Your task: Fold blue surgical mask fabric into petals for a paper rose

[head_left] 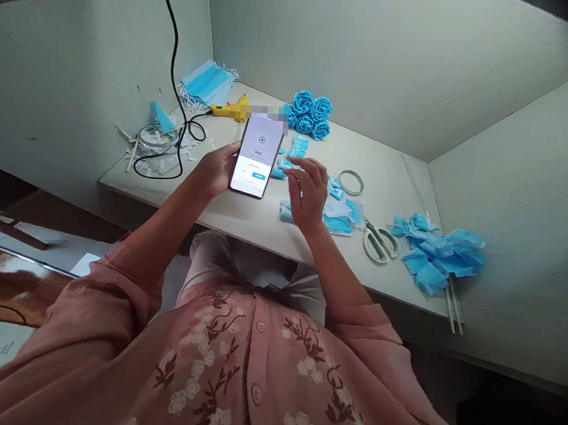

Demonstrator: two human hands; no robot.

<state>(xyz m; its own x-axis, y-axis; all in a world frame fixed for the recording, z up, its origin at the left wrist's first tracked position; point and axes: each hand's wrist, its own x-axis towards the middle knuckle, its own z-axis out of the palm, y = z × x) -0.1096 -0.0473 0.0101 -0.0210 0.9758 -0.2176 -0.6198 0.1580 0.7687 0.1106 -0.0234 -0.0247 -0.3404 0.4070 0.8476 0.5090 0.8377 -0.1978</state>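
Observation:
My left hand (pixel 220 168) is closed round the side of a smartphone (pixel 257 156), held upright above the table with its lit screen facing me. Just right of the phone hovers my right hand (pixel 308 191), fingers loosely bent and apart, with nothing in it. Under and behind that hand lie cut pieces of blue fabric (pixel 298 147) and a small stack of blue and white strips (pixel 338 223). Scissors (pixel 381 242) with pale handles rest to the right of these. Blue fabric roses (pixel 313 113) stand in a cluster behind the phone.
On the white table (pixel 235 219) are a yellow glue gun (pixel 230 110), blue face masks (pixel 208 83) and a tape roll (pixel 351 182). White scraps surround another roll (pixel 158 135) at left. A black cord (pixel 175 45) hangs there. Blue petals on sticks (pixel 447 254) reach the right edge.

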